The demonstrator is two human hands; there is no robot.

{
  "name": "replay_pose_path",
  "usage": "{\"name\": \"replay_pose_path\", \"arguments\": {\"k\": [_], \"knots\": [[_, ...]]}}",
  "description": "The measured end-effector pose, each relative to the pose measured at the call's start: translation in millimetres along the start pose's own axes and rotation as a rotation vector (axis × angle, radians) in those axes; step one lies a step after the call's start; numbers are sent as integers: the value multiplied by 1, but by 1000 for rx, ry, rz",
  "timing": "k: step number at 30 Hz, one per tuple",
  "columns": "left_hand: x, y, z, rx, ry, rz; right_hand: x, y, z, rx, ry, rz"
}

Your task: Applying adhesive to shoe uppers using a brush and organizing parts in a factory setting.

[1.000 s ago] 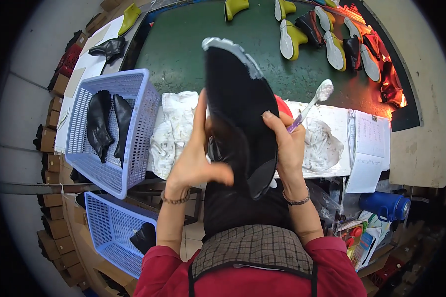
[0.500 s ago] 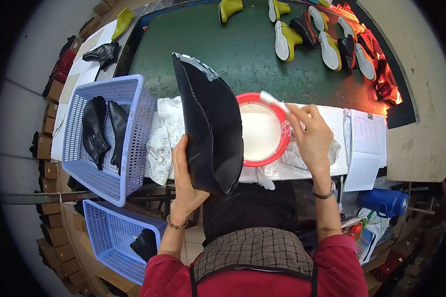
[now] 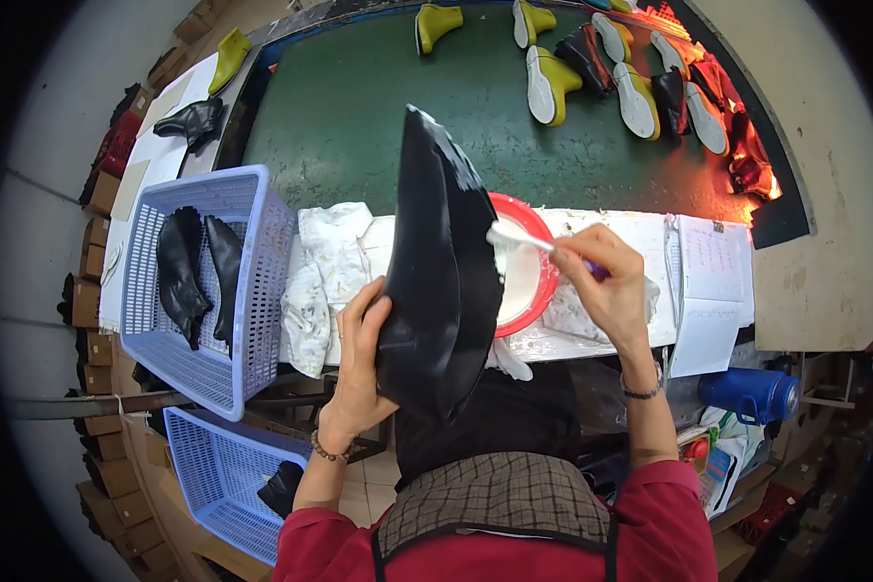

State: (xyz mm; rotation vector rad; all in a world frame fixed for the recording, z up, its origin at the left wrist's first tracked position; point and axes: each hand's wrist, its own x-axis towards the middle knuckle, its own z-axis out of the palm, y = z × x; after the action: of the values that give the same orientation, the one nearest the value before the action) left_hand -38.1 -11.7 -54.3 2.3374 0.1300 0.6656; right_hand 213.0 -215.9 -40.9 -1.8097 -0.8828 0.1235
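1. Black boot upper (image 3: 436,272), a tall dark leather piece, stands nearly upright in the middle of the scene, its tip pointing to the far side and its lower end over the person's lap.
2. The left hand (image 3: 359,349) clasps the boot upper from the left, thumb on its near face and fingers wrapped behind it.
3. The right hand (image 3: 606,281) is closed around a brush (image 3: 529,241) with a purple handle, just right of the boot upper.
4. The brush's white bristle end lies over the red bowl (image 3: 543,281), which holds white paste and sits on the bench partly hidden behind the boot upper.
5. A crumpled white cloth (image 3: 325,272) lies on the bench just left of the boot upper.
6. Further left, a blue basket (image 3: 252,291) holds two more black pieces; a second blue basket (image 3: 213,466) sits lower, on the near left.
7. On the far side, a green belt (image 3: 378,107) carries yellow and black boots (image 3: 553,82) with pale soles.
8. A blue flask (image 3: 752,393) stands to the near right.
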Motion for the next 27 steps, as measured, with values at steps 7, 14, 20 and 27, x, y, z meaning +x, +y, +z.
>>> {"name": "replay_pose_path", "arguments": {"k": [7,14,20,27], "knots": [[6,12,-3,29,18,69,29,3,-1,53,52,-203],[25,13,22,-5,278,-121,-16,-16,10,161,12,-134],[47,2,25,113,418,-1,-20,-23,0,45,-56,-262],[55,-8,28,238,478,14,-18,-36,2,79,-210,-184]]}}
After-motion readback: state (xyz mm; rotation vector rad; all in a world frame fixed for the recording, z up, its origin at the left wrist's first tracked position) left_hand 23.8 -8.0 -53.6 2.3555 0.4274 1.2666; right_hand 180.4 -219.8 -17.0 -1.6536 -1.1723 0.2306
